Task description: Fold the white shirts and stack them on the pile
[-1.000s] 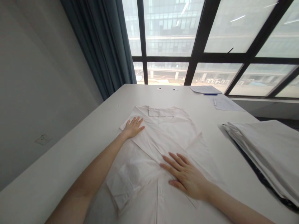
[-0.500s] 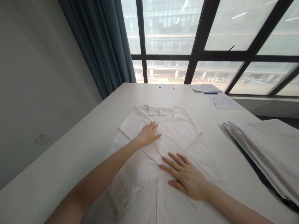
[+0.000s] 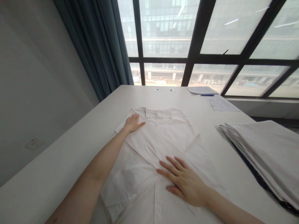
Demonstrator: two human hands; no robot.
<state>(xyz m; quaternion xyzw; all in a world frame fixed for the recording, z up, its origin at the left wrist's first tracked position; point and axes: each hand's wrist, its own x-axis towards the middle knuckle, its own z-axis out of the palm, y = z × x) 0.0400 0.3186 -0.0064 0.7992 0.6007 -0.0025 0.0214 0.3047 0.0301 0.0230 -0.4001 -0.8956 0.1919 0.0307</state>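
Note:
A white shirt lies spread on the white table, its sleeves folded across the body. The collar is at the far end, and a buttoned placket runs down the near part. My left hand rests flat with fingers spread on the shirt's far left shoulder. Lower down, near the middle, my right hand lies open on the folded sleeves, palm down. Neither hand grips the cloth.
On the right of the table is a stack of folded white cloth with a dark layer beneath. Papers and a blue pen lie at the far right. Behind stand a window and a blue curtain.
My left hand has slid left and away from me, from the shirt's upper middle to its left shoulder. My right hand has stayed nearly in place. The view has shifted slightly.

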